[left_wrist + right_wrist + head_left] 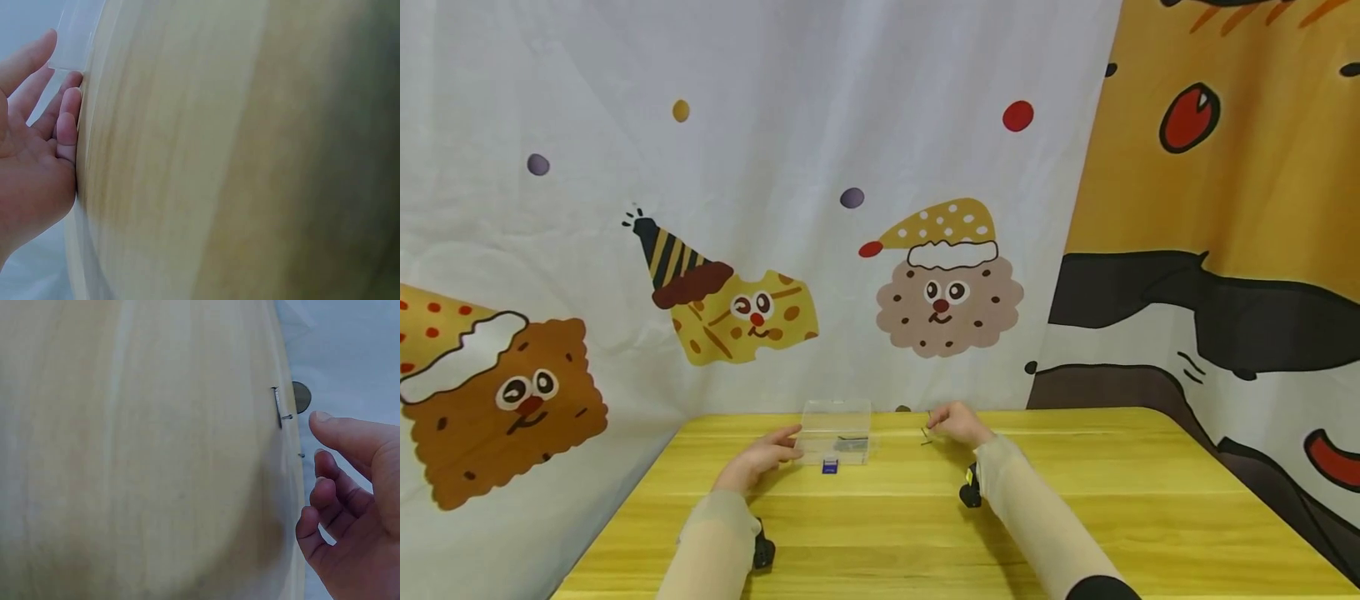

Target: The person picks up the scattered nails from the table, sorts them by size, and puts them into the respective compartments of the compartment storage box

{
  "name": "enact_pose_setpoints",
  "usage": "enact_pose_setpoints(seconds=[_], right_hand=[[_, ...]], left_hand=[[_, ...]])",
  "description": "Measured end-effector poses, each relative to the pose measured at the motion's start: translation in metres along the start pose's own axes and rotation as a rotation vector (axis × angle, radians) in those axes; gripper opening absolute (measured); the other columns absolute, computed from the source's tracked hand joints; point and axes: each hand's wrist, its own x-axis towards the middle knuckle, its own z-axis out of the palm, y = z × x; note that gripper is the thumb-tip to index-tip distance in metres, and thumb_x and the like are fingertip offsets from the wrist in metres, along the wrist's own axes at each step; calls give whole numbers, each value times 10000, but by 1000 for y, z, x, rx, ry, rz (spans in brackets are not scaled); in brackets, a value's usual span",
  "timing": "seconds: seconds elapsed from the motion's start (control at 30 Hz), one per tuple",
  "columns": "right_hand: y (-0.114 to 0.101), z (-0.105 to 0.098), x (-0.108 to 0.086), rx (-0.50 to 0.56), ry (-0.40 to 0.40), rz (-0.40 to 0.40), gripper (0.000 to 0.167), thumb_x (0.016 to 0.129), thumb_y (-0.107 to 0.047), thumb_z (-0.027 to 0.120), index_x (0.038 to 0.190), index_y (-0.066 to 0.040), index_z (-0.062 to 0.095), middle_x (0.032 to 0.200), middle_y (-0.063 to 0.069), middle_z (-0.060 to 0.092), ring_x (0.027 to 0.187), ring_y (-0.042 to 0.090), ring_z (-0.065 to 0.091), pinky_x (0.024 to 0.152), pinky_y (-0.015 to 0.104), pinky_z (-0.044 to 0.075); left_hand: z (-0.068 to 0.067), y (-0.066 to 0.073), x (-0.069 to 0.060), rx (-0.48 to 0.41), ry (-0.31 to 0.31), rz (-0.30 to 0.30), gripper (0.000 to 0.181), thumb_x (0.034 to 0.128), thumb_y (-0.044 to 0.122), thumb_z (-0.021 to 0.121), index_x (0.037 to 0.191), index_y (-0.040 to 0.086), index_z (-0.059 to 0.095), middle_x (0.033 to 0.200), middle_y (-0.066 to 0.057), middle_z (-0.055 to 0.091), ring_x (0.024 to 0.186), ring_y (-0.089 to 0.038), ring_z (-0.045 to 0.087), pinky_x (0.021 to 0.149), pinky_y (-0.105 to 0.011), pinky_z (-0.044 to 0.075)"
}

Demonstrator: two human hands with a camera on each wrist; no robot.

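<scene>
A clear plastic box (808,457) stands on the table with its lid (837,414) raised at the back; several thin dark nails lie inside on the right. On its front is a blue clasp or label (830,467). My left hand (763,458) is at the box's left side, fingers extended; in the left wrist view, the fingertips are by the box corner (75,53). My right hand (958,423) hovers by a few loose nails (278,407) right of the box. Its thumb and fingers (331,515) are loosely bent and apart, with nothing visible between them.
The yellow wooden table (880,533) reaches back to a hanging cloth (760,167) printed with cartoon food, close behind the box and nails. A small dark camera (972,487) is strapped at the right wrist, another camera (763,550) at the left.
</scene>
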Motion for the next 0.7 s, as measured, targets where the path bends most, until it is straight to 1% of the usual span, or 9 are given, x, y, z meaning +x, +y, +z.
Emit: enact_pose_setpoints(seconds=[0.07,0.1,0.17,0.2,0.3,0.43,0.6,0.7], right_hand=[[3,1,-1,-10,-10,-12,79,806,-62,722,858,-34,774,916,72,708,846,216,615,701,343,511],[4,1,-1,-23,-13,-5,73,802,-66,733,854,-43,778,911,59,709,846,203,611,707,338,509],[6,4,-1,-49,-16,19,72,796,-67,750,856,-46,782,910,49,713,868,200,612,748,349,510],[2,5,-3,-58,-13,55,85,780,-38,755,860,-26,779,912,58,714,880,218,617,779,379,514],[0,9,-4,-101,-2,85,95,764,-22,775,859,-13,774,907,66,717,894,230,626,827,399,509],[-2,13,-6,-138,17,110,71,771,-21,784,841,-16,774,889,53,716,826,194,626,761,366,524],[-2,15,-5,-155,30,118,38,776,-29,784,813,-32,775,872,38,713,745,147,594,677,315,500],[-1,13,-5,-149,16,86,17,780,-34,773,795,-41,772,848,21,709,697,129,568,635,297,477]], left_hand=[[0,0,0,-8,3,-2,651,915,100,644,1493,27,354,1416,-293,399,1206,-415,465,1002,-576,331],[0,0,0,-13,3,-4,650,916,100,642,1494,30,354,1418,-295,396,1217,-420,456,1007,-577,326],[0,0,-1,-18,5,-10,647,917,102,640,1495,36,356,1423,-295,393,1239,-427,436,1018,-580,315],[0,1,-2,-20,7,-12,646,918,103,639,1495,38,358,1423,-294,395,1246,-430,428,1022,-581,311],[1,1,-3,-22,6,-13,644,918,100,637,1495,34,357,1420,-294,399,1250,-432,422,1026,-581,308],[1,1,-4,-11,4,2,640,917,97,637,1488,18,359,1402,-298,410,1212,-421,454,1004,-571,330],[1,-1,-2,-11,6,9,642,912,97,646,1485,19,366,1395,-295,417,1187,-407,477,991,-565,344],[0,-1,-1,-14,2,9,642,914,96,643,1487,22,363,1399,-297,412,1187,-407,477,993,-569,341]])
